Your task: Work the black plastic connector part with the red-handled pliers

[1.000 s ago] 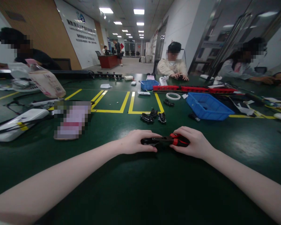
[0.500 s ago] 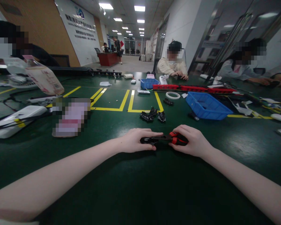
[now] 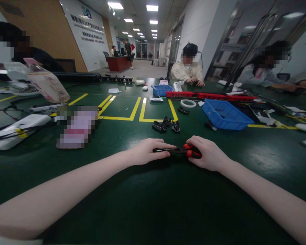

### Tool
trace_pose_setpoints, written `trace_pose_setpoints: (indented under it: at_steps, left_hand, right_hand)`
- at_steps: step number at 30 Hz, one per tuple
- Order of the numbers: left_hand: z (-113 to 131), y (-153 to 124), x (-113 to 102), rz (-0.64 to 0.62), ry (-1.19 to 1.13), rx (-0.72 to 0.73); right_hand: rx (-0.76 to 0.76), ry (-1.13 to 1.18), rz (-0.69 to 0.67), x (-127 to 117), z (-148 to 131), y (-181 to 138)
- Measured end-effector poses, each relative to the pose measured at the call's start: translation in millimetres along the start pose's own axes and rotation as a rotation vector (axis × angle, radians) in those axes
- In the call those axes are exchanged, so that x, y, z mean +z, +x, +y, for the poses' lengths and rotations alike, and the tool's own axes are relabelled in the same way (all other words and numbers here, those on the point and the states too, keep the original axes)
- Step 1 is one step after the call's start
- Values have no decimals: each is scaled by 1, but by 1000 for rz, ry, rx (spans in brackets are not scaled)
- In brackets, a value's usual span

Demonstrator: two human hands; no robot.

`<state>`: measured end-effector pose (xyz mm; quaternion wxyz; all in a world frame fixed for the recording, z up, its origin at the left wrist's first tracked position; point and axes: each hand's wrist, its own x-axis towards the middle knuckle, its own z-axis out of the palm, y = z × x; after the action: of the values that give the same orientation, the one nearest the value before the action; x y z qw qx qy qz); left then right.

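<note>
Gripping red-handled pliers (image 3: 191, 151): right hand (image 3: 208, 154); left hand (image 3: 146, 152) pinching black part (image 3: 161, 149); black clips (image 3: 165, 125), blue bin (image 3: 229, 124) beyond.

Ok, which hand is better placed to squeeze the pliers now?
Right, probably. The right hand wraps the red handles of the pliers, while the left hand is busy pinching the black part at their tip.

table (image 3: 148, 204): smooth, slightly glossy green mat | bin (image 3: 225, 117): blue plastic | pliers (image 3: 183, 150) grips: red-black plastic
</note>
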<state>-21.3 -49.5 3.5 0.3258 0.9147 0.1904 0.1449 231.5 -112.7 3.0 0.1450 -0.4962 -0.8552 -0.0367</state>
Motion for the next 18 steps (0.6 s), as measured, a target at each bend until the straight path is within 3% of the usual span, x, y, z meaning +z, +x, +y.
trace_pose_setpoints:
  at_steps: [5, 18]
  left_hand:
    - [0, 0, -1, 8, -14, -10]
    - [3, 0, 2, 173, -45, 44]
  right_hand:
    - [-5, -41, 22, 1, -1, -1]
    - [-41, -147, 157, 4, -1, -3]
